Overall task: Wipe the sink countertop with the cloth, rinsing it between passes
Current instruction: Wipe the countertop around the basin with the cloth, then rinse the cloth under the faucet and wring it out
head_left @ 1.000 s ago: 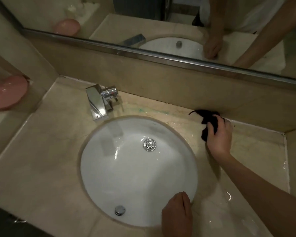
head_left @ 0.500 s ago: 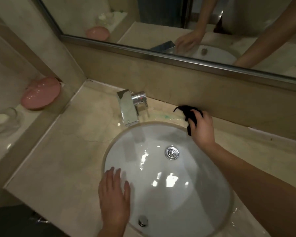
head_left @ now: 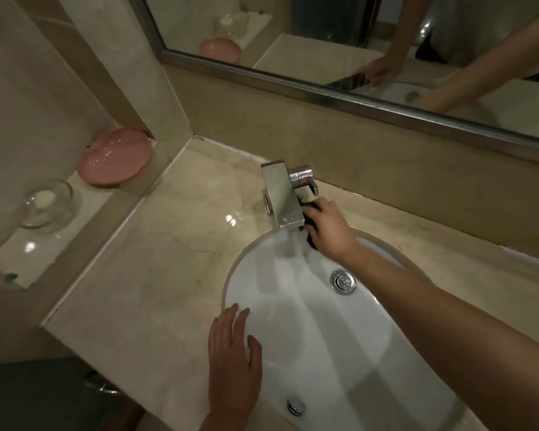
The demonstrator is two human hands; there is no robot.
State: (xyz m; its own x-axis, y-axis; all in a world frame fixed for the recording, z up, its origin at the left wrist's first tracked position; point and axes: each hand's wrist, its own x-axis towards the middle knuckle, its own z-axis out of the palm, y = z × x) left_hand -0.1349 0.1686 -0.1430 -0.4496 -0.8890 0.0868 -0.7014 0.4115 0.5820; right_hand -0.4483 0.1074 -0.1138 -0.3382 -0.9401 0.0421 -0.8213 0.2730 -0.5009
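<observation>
My right hand (head_left: 330, 230) presses a black cloth (head_left: 309, 215) against the beige marble countertop (head_left: 175, 250) right beside the chrome faucet (head_left: 282, 194), at the sink's back rim. Most of the cloth is hidden under the palm. My left hand (head_left: 232, 365) rests flat with fingers spread on the front-left rim of the white oval sink (head_left: 324, 337). Whether water runs from the spout I cannot tell.
A pink soap dish (head_left: 114, 157) and a glass bowl (head_left: 45, 202) sit on a raised ledge at the left. A mirror (head_left: 324, 42) runs along the back wall. The sink has a drain (head_left: 343, 282) and an overflow cap (head_left: 296, 405).
My right hand has slid the cloth leftward along the back of the countertop to the faucet's base. My left hand moved from the sink's front rim to its left rim and opened flat.
</observation>
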